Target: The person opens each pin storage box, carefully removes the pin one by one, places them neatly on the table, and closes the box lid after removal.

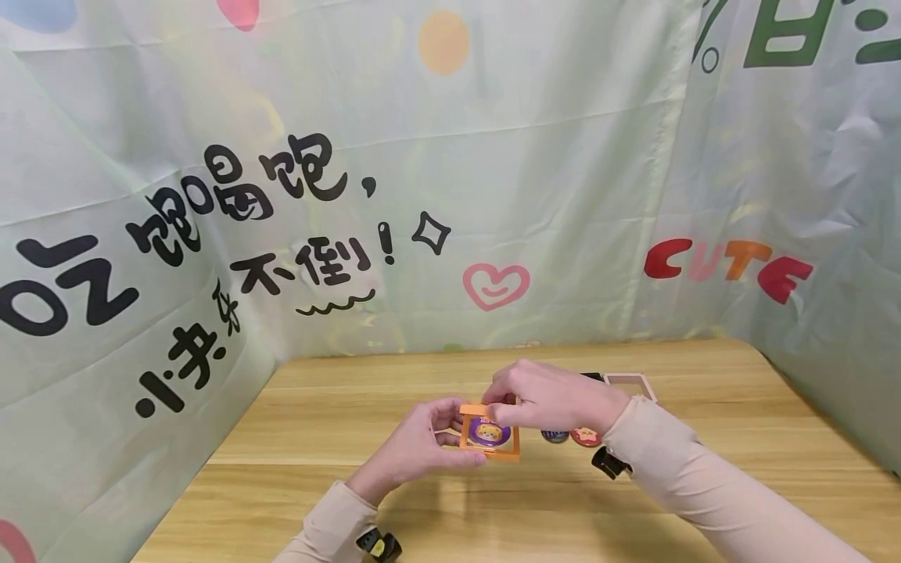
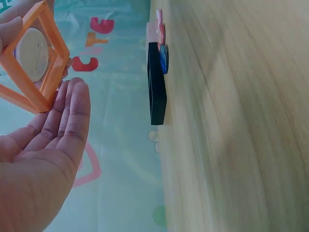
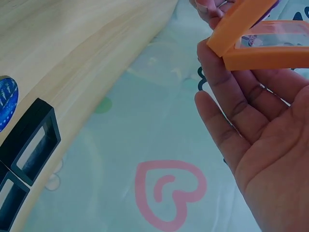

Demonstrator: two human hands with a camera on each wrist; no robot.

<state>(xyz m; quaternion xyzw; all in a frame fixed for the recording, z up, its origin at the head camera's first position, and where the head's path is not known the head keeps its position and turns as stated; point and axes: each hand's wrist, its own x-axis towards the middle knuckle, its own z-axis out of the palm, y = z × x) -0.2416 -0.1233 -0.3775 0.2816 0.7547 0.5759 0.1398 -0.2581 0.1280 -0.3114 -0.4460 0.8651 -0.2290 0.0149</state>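
Note:
An orange hinged display frame (image 1: 515,446) with clear film is held up over the table between both hands. A round purple badge with a cartoon bear face (image 1: 487,433) lies against its film; the badge's white back (image 2: 33,54) shows in the left wrist view. My left hand (image 1: 418,444) grips the frame's left side, thumb along the lower edge. From above, my right hand (image 1: 545,395) grips the top edge. In the right wrist view the two frame halves (image 3: 265,59) stand apart at an angle, with right-hand fingers (image 3: 227,92) behind the hinge corner.
On the wooden table (image 1: 317,438), right of the hands, lie a blue badge (image 1: 555,436) and a red star badge (image 1: 586,437). Behind them are black frames (image 3: 36,140) and a pink frame (image 1: 651,389), partly hidden by my right arm. Printed cloth (image 1: 549,195) hangs around the table.

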